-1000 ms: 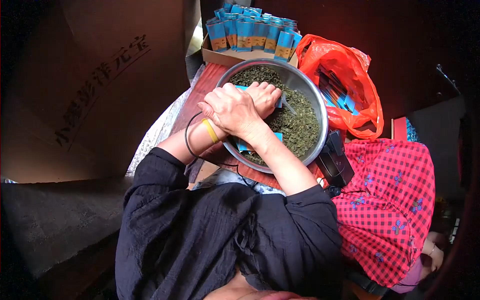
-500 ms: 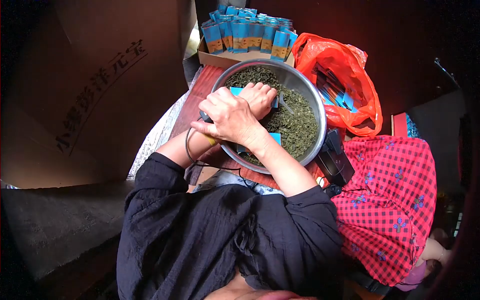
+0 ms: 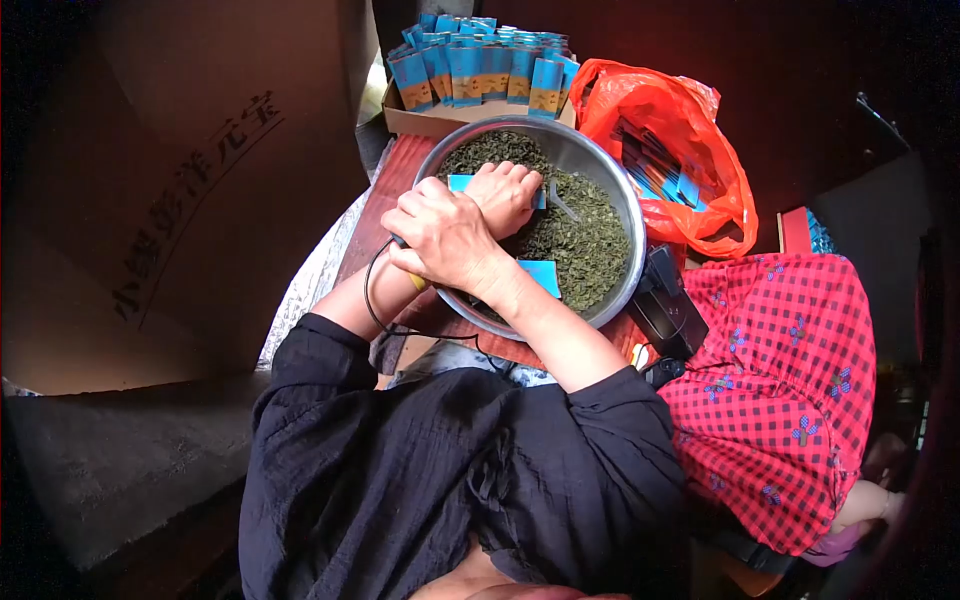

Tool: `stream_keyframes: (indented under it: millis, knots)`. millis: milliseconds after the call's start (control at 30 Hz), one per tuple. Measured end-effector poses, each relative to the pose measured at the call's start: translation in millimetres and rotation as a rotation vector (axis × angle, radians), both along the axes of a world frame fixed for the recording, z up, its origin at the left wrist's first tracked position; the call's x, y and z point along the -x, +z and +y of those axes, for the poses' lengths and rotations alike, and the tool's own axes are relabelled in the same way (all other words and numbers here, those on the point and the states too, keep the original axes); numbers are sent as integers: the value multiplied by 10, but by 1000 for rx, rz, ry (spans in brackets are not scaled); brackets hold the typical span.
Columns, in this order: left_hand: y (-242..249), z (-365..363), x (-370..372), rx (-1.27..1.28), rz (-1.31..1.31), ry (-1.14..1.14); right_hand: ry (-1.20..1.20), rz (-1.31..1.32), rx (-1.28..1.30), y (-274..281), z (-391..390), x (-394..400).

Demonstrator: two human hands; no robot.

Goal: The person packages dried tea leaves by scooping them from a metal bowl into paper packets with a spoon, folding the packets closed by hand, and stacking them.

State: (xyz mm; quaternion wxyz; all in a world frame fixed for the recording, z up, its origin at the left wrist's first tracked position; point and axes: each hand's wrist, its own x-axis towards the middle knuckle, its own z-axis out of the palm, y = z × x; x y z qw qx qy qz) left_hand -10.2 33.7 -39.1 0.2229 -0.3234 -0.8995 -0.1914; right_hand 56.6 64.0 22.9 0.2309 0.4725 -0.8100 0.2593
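Observation:
My left hand (image 3: 503,195) rests in a metal bowl (image 3: 637,235) of dried green leaves (image 3: 590,245). Its fingers curl over a blue packet (image 3: 461,183), whose ends show on both sides. My right hand (image 3: 445,230) crosses over and wraps round my left wrist, beside a yellow band (image 3: 418,282) and a dark cable (image 3: 372,290). What lies under the right fingers is mostly hidden. Another blue packet (image 3: 541,276) lies on the leaves by my right forearm. A thin translucent piece (image 3: 565,203) sticks out of the leaves.
Behind the bowl, a cardboard box (image 3: 420,122) holds several upright blue-and-orange packets (image 3: 466,75). At right are a red plastic bag (image 3: 735,190) with packets inside, a black device (image 3: 670,315) and red checked cloth (image 3: 770,390). A large carton (image 3: 190,200) stands at left.
The view has shifted slightly, and more of the packet by my right forearm shows. Both hands keep nearly the same pose, the right one still round my left wrist.

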Motion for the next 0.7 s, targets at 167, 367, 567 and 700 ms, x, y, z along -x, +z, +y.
stream_keyframes:
  millis: [167, 367, 567, 700]
  knots:
    - [23, 0, -29, 5, -18, 37, 3, 21, 22, -18, -20, -8]
    - [40, -7, -29, 38, -72, 43, -30, 54, 28, -41, -13, -50]
    - [96, -36, -53, 49, -94, 11, -134, 116, 80, -85, -73, -116]
    - [86, -22, -47, -21, -13, -15, -134, 134, 89, -116, -78, -110]
